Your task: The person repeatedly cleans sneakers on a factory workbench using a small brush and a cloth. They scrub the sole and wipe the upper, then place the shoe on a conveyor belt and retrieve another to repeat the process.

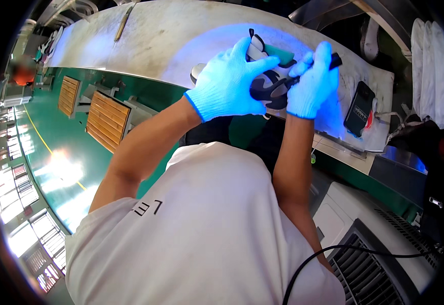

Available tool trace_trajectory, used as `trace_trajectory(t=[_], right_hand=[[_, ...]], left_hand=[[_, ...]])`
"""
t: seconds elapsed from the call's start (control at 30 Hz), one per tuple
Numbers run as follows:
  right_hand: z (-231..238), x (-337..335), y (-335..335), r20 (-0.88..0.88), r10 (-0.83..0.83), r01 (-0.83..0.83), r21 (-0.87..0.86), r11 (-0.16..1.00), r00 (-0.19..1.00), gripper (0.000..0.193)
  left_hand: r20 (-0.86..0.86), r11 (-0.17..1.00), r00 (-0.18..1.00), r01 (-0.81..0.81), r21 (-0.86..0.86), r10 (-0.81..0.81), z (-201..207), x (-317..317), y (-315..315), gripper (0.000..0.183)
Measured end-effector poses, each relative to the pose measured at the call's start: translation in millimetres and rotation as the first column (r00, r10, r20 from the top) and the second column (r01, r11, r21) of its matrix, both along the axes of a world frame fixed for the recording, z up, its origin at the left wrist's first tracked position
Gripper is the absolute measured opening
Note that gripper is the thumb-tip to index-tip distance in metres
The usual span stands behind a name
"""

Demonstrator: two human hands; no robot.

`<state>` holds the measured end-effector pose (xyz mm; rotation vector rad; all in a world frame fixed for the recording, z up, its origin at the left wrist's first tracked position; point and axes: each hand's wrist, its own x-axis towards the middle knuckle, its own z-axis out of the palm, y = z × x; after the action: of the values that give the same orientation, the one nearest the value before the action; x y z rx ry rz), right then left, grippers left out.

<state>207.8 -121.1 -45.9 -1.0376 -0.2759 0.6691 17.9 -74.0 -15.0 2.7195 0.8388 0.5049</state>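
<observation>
Head view, only one. Gloved left hand (229, 84): half open, fingers and thumb splayed wide around what looks like a white, black and teal shoe (273, 87), seemingly gripping it. Gloved right hand (311, 84): curled closed around a dark slim tool (336, 61), one end poking out past the knuckles, the other pointing at the shoe. Shoe sits between the hands, at the table edge; tip contact can't be confirmed, fingers block it.

To do this well, IMO: left hand braces the shoe against the table, fingertips out of the tool's line. Right hand should use short, light strokes with the wrist low. Risk: shoe rolling in that wide grip, or the tip skating onto the left thumb.

Surface: pale, stained worktable (151, 40), blue light pooled around both hands. Dark phone (360, 108) right of the right hand; thin-handled tool (124, 23) far off beyond the left.

Room: green floor (74, 137) and slatted wooden bench (107, 118) left of the left forearm, windows (16, 178) farther out. White vented machine (364, 208) behind the right hand, near the elbow.
</observation>
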Motion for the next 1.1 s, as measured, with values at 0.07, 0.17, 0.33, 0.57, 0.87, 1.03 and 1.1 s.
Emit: trace_trajectory(t=[0.07, 0.17, 0.33, 0.57, 0.87, 1.03, 1.1], right_hand=[[4, 0, 11, -0.002, -0.043, 0.043, -0.081, 0.996, 0.999, 0.037], [-5, 9, 19, -0.074, -0.047, 0.036, -0.14, 0.989, 0.996, 0.04], [-55, 67, -13, -0.414, 0.201, -0.199, 0.051, 0.979, 0.888, 0.048], [-33, 23, -44, -0.568, 0.176, -0.197, 0.025, 0.98, 0.804, 0.036], [-59, 32, -33, -0.43, 0.267, -0.357, -0.144, 0.923, 0.863, 0.032], [-39, 11, -24, -0.001, 0.153, -0.144, -0.357, 0.923, 0.988, 0.024], [-35, 9, -21, 0.042, 0.15, -0.122, -0.388, 0.914, 0.988, 0.023]], left_hand=[[-0.015, 1.0, 1.0, -0.011, 0.006, 0.011, 0, 0, 0, 0.097], [-0.038, 1.0, 0.999, 0.003, -0.005, -0.004, 1, -1, 0, 0.1], [-0.035, 0.999, 0.999, 0.02, 0.036, -0.019, 2, -6, -7, 0.11], [0.002, 0.995, 1.0, 0.014, 0.096, -0.014, -6, -11, -19, 0.114], [0.096, 0.986, 0.994, 0.039, 0.163, -0.055, -10, -14, -27, 0.1], [0.205, 0.994, 0.978, 0.022, 0.108, -0.044, -26, -14, -30, 0.097], [0.177, 0.992, 0.983, 0.031, 0.121, -0.052, -29, -17, -31, 0.102]])
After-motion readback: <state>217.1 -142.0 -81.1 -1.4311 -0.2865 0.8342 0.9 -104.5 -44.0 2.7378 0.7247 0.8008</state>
